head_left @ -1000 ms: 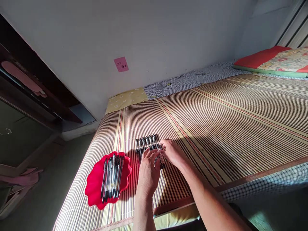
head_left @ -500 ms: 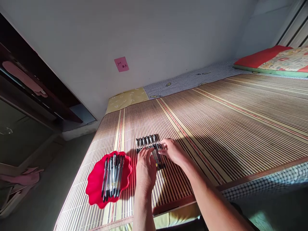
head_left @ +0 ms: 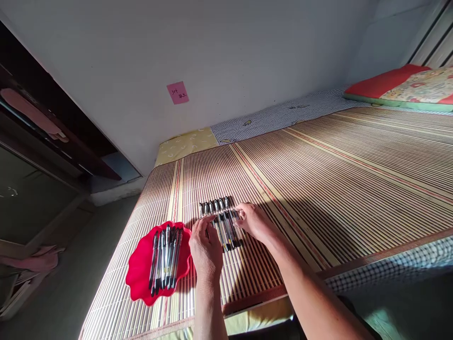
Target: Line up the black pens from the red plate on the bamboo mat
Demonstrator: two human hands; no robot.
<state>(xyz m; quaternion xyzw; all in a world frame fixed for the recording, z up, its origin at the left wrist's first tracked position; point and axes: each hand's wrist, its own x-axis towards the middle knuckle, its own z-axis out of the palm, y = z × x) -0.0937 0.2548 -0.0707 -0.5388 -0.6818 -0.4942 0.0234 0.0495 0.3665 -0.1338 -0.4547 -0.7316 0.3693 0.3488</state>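
Plate (head_left: 138,276) w/ pens (head_left: 167,257) on mat (head_left: 300,189), L of pen row (head_left: 230,230); L hand (head_left: 207,248) over row's L side, R hand (head_left: 254,222) by R end.

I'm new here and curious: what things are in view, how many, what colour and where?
Mat: one, brown and cream, spanning the centre
Dish: one, red, on mat's left
Dish pens: several, black and clear, inside it
Mat pens: several, black and clear, partly hidden, right of dish
Patterned sheet: one, yellow, beyond the mat
Pillow: one, red and floral, far right
Note: one, pink, on the wall
Draped cloth: one, pink, lower left
Left hand: one, bare, at mat pens' left
Right hand: one, bare, at their right
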